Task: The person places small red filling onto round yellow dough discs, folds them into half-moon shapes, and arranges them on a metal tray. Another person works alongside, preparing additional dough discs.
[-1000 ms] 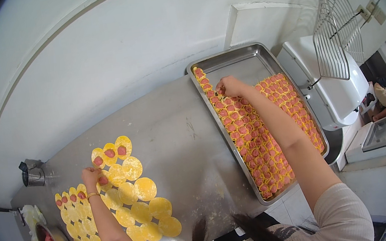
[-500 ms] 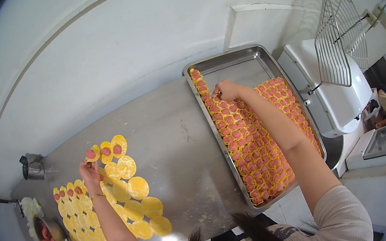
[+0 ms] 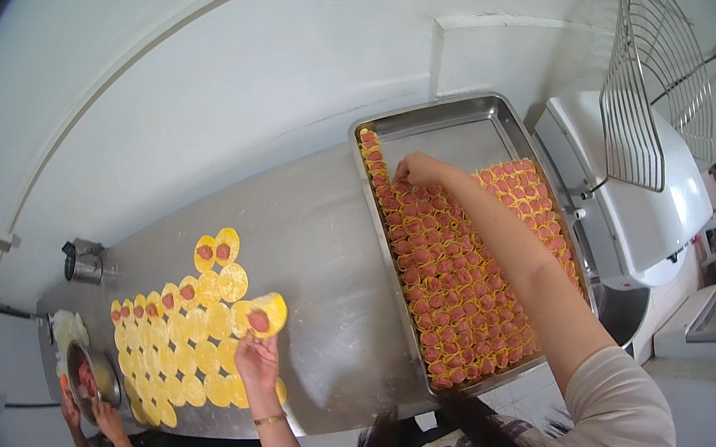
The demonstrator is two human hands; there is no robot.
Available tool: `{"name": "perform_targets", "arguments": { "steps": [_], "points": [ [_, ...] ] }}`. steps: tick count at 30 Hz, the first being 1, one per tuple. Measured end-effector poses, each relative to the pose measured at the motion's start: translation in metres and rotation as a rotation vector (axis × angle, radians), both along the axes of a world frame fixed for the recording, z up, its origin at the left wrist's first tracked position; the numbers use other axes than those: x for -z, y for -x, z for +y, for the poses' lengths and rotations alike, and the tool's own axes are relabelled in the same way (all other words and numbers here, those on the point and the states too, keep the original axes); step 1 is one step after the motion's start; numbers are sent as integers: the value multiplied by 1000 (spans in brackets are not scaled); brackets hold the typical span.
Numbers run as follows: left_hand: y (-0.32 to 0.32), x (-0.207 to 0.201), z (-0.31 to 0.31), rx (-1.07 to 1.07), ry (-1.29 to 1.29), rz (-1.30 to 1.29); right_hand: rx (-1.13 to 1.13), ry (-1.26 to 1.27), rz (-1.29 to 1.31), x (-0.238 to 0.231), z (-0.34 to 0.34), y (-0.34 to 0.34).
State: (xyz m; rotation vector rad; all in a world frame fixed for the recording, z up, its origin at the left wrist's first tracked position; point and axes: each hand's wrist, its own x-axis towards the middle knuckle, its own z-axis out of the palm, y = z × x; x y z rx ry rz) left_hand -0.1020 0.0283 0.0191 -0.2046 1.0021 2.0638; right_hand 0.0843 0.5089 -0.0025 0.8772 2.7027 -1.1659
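My left hand (image 3: 257, 361) pinches a yellow round dumpling wrapper (image 3: 275, 307) with a dab of pink minced meat on it, raised over the table's middle. Left of it lie rows of overlapping yellow wrappers (image 3: 193, 327), dusted with flour; several at the far side carry meat dabs. At the right, my right hand (image 3: 418, 170) reaches into a big metal tray (image 3: 457, 139). Its fingers are closed down on a dumpling at the far end of a row; the fingers mostly hide that piece. Tight rows of open-topped meat dumplings (image 3: 456, 292) fill the tray's near part.
A co-worker's hands (image 3: 108, 420) are at a metal bowl (image 3: 109, 372) of minced meat at the left end of the steel table (image 3: 304, 232). Behind stands a metal cup (image 3: 86, 264). A white appliance (image 3: 644, 218) and a wire rack (image 3: 629, 118) flank the tray's right side.
My left hand has come away from the far wrappers, moving right and nearer with a meat-topped wrapper. My right hand stays at the same row. The view has shifted, showing more of the co-worker.
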Motion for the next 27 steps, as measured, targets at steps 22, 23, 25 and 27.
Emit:
{"name": "perform_targets", "arguments": {
  "steps": [22,23,25,27],
  "points": [
    [-135,-27,9,161,5,-35,-134,-56,-36,-3,-5,-5],
    [-134,-28,13,180,-5,-34,-131,-48,-47,-1,-3,-5],
    [-134,-30,17,228,-22,-27,-148,-19,-39,0,-1,-6],
    [-132,-34,21,288,-45,-9,86,104,147,-5,-6,-7]
  ]
}}
